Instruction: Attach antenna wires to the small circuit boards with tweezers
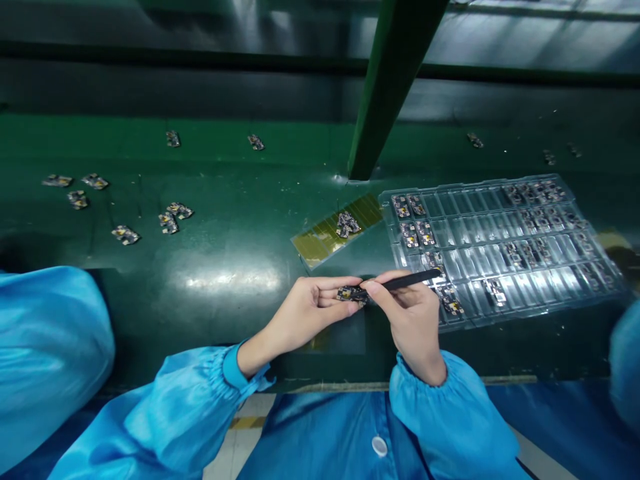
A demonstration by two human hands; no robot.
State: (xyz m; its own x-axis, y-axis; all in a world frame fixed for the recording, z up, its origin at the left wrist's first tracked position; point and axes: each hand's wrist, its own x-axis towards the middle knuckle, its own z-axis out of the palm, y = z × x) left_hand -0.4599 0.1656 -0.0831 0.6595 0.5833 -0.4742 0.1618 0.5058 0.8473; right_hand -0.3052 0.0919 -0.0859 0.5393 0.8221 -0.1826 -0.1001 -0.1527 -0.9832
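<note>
Bunching at the wrists, blue sleeves (453, 413); coat cut off below. Neighbouring blue cloth (55, 353) cropped at left edge. Left hand (300, 313) pinches a small circuit board (346, 293) between thumb and fingers, its right end partly covered. Right hand (413, 320) grips a black tool (413, 279); tip hard to make out. Beside it, clear tray (467, 200), part-filled, some boards masked by hand. Beyond the hands, amber sheet (315, 248), boards heaped, count unclear. Green desk (240, 233), glossy, speckled; loose boards (125, 235) leftward. Farther, green post (395, 73), top cropped; backdrop dark, blurred.
</note>
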